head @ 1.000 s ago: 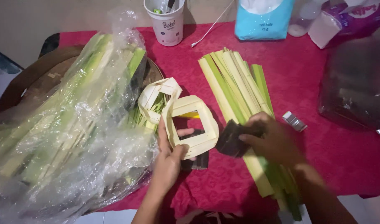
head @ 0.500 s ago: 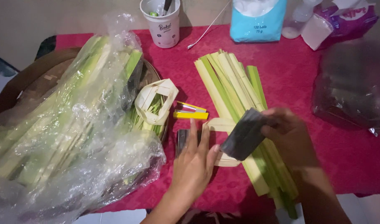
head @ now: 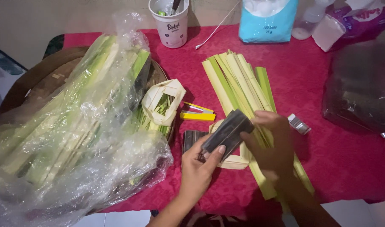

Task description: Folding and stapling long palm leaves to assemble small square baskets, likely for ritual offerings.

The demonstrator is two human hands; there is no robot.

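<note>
Both hands hold a dark rectangular strip over a pale square leaf frame lying on the red cloth. My left hand pinches the strip's lower end, and my right hand grips its upper end. A second dark piece lies flat just left of the frame. Long green and pale leaf strips run under my right hand.
A yellow stapler lies beside a second leaf frame resting on a woven tray. A clear plastic bag of leaves fills the left. A white cup, a blue packet, a small silvery box and a dark plastic bag stand around.
My left hand put the square leaf frame down on the cloth, uncovering the yellow stapler, then took hold of the dark strip that my right hand carried left over the frame.
</note>
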